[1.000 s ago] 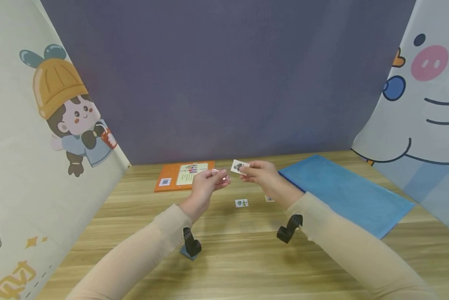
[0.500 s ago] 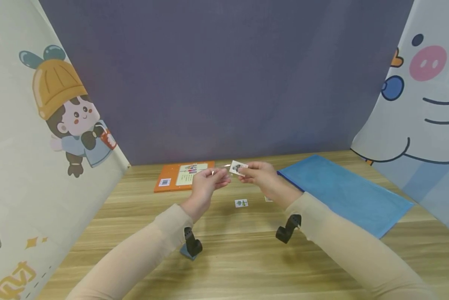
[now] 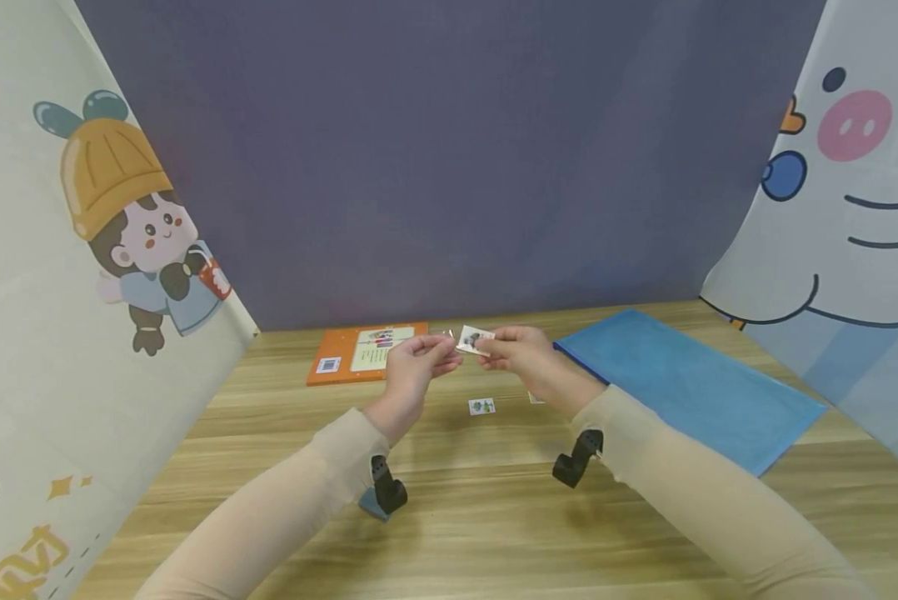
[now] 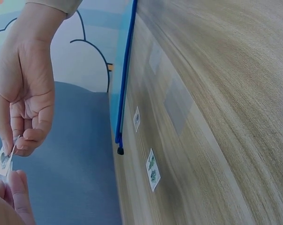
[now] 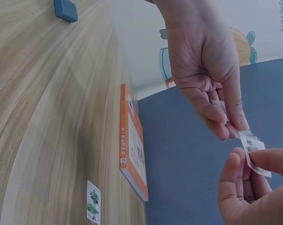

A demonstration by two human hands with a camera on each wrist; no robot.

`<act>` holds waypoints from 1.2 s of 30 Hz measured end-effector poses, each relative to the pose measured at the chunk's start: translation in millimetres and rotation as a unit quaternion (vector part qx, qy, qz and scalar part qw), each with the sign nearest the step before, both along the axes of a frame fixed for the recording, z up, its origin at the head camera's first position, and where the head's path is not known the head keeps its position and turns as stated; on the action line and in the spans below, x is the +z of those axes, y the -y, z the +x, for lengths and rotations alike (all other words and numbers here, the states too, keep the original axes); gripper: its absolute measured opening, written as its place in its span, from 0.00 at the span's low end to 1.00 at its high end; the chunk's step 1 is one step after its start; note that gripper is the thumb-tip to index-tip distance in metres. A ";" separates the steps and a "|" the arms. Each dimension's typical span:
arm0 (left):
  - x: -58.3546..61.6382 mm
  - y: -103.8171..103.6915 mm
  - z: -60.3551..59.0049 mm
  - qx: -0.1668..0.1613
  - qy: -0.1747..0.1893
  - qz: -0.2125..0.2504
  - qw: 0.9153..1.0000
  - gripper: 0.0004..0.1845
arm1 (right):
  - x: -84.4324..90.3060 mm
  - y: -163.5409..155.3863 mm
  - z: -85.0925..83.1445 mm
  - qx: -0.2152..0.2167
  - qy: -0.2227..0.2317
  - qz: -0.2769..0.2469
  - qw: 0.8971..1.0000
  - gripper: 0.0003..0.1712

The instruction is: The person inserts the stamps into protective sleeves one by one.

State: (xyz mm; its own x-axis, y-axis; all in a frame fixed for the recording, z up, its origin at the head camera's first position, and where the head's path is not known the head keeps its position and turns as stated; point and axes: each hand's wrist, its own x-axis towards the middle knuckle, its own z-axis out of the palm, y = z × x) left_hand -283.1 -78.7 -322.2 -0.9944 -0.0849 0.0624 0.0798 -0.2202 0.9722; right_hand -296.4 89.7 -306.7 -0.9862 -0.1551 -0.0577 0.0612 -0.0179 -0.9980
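My left hand (image 3: 413, 367) pinches a small clear plastic sleeve (image 5: 219, 106) between thumb and fingers. In my right hand (image 3: 526, 354) is a stamp (image 3: 470, 340), white-edged with a dark picture, gripped by thumb and fingertips. Both hands are raised above the table, fingertips close together. In the right wrist view the stamp's edge overlaps the sleeve's mouth; how far inside it sits, I cannot tell. A second stamp (image 3: 482, 407) with green trees lies on the wood below the hands. Another stamp (image 4: 137, 119) lies beyond it, partly hidden by my right hand in the head view.
An orange book (image 3: 336, 346) lies at the back left of the wooden table (image 3: 479, 533). At the right is a blue zip pouch (image 3: 689, 383). A small blue-grey block (image 5: 65, 10) sits near my left forearm. Faint translucent rectangles (image 4: 178, 105) show on the wood.
My right hand has brought the stamp slightly left and down, up to the sleeve in my left fingers. The left hand stays nearly in place; the sleeve's visible edge has shifted.
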 end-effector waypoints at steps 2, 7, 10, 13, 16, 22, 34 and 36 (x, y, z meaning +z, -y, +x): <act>-0.2 -0.4 0.1 0.002 -0.002 0.004 1.000 0.09 | 0.5 0.2 0.7 -0.002 0.004 0.003 1.000 0.14; -0.7 -1.2 0.6 0.001 -0.011 0.005 1.000 0.09 | -0.6 -0.1 1.3 -0.001 0.005 0.005 1.000 0.13; -1.1 -1.3 1.1 -0.003 -0.013 0.000 1.000 0.10 | -2.2 -0.3 0.8 -0.002 0.001 0.004 1.000 0.12; -1.3 -1.1 1.5 -0.005 -0.010 -0.010 1.000 0.11 | -3.6 -0.5 0.4 -0.002 -0.001 0.008 1.000 0.11; -1.0 -1.0 1.7 -0.007 -0.009 -0.024 1.000 0.13 | -4.6 -0.5 0.4 0.001 -0.003 0.010 1.000 0.11; -0.5 -1.0 1.5 -0.010 -0.003 -0.050 0.999 0.13 | -6.4 -0.5 -0.1 0.019 -0.017 0.011 1.000 0.10; 0.4 -1.7 1.8 -0.022 0.006 -0.079 0.997 0.14 | -0.4 -2.7 -1.3 0.019 -0.035 0.076 0.996 0.11; 0.1 -2.2 1.7 -0.024 0.006 -0.079 0.997 0.14 | 0.2 -2.5 -1.1 0.018 -0.036 0.082 0.996 0.10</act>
State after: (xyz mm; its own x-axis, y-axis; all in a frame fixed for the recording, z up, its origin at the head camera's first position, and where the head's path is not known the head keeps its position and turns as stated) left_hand -281.5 -76.5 -322.1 -0.9978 -0.0270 0.0601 0.0618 -0.0682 0.9958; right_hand -297.5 92.2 -306.5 -0.9826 -0.1853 -0.0141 -0.0135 0.1466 -0.9891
